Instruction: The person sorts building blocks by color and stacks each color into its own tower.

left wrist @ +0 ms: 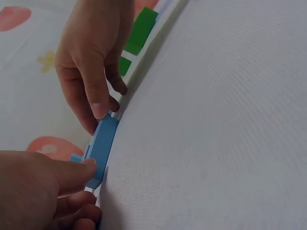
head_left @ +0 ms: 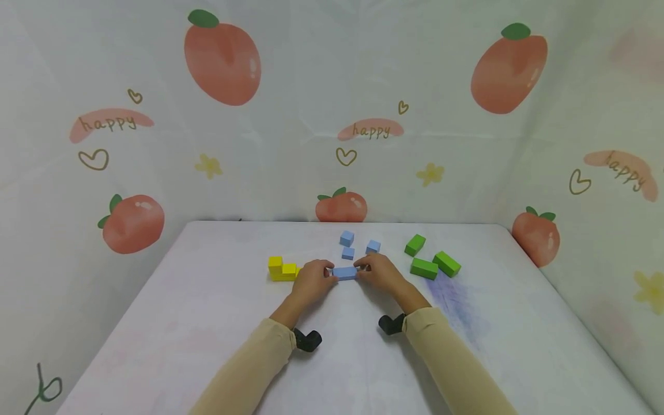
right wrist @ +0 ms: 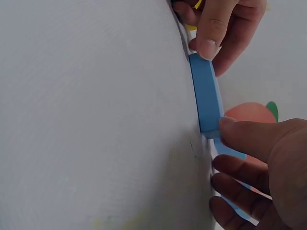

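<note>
The left hand (head_left: pixel 313 279) and right hand (head_left: pixel 383 272) hold a blue block (head_left: pixel 344 274) between them. Yellow blocks (head_left: pixel 282 276) sit left, green blocks (head_left: pixel 424 268) right.

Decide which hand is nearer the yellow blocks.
Left: the left hand is just right of the yellow blocks; the right hand is farther right, at the right end of the long blue block.

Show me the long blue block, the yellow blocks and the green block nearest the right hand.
Long blue block (right wrist: pixel 205 93): right wrist view, middle of its long face.
Yellow blocks (head_left: pixel 283 272): head view, middle of the group.
Green block (head_left: pixel 424 269): head view, its visible middle.
</note>
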{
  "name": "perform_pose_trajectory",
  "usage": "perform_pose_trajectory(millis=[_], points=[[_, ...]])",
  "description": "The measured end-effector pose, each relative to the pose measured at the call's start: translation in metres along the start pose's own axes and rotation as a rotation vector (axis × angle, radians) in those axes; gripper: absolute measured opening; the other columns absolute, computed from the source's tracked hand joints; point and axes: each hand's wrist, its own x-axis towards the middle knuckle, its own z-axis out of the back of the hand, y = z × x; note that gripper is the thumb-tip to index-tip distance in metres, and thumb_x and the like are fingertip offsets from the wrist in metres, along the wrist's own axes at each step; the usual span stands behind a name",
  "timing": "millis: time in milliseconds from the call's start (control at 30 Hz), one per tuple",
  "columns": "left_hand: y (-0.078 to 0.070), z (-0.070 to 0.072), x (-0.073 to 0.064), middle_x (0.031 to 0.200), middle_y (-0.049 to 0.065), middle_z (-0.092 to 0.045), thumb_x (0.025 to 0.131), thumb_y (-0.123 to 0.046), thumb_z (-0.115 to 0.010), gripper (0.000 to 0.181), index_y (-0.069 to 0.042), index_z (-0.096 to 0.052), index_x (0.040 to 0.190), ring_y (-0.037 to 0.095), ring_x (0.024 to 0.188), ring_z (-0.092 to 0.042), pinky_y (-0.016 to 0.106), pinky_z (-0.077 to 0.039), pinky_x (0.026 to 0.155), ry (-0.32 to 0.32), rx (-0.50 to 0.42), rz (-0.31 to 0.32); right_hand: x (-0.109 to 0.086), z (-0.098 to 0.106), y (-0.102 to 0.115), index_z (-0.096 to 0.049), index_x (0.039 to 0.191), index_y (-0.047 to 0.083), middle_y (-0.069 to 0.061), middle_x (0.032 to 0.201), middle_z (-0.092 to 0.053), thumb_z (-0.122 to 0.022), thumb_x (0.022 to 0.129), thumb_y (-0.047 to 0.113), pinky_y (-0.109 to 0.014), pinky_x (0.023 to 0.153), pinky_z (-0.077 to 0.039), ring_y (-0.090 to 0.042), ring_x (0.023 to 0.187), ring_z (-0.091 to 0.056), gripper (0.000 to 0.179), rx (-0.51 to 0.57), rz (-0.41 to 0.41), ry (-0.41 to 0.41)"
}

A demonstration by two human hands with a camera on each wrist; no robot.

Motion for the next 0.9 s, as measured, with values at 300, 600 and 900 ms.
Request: perform_pose_trajectory(millis=[300,600,900], points=[[0.0016,-0.0045,0.0024,0.087,0.001,-0.060,0.092,-0.019,-0.069,0.034,-0.010,-0.065,0.124,0.019,0.078,-0.054,0.032,-0.049,0.076,-0.007,-0.067,0.009,-0.0006,-0.0024,-0.0015,-0.073,0.109,0.008,0.000,0.088,-0.060,-0.073,0.087,0.011,-0.033,0.075,-0.047,-0.017,0.082,-0.054,0.022,0.018,0.005,-0.020],[0.0051,-0.0053,0.0032,0.084,0.001,-0.059,0.093,-0.018,-0.068,0.034,-0.011,-0.065,0.126,0.019,0.076,-0.053,0.032,-0.049,0.075,-0.027,-0.125,0.038,-0.0010,-0.0036,0.0026,-0.073,0.110,0.010,0.000,0.090,-0.061,-0.073,0.088,0.013,-0.032,0.077,-0.047,-0.018,0.085,-0.053,0.022,0.065,-0.050,-0.015],[0.0035,-0.0088,0.0026,0.082,0.003,-0.057,0.094,-0.017,-0.066,0.036,-0.011,-0.062,0.129,0.016,0.056,-0.058,0.026,-0.050,0.060,-0.007,-0.196,0.086,-0.0024,-0.0022,0.0054,-0.073,0.110,0.008,-0.001,0.090,-0.061,-0.073,0.088,0.013,-0.032,0.074,-0.047,-0.018,0.084,-0.053,0.023,0.085,-0.072,-0.017]])
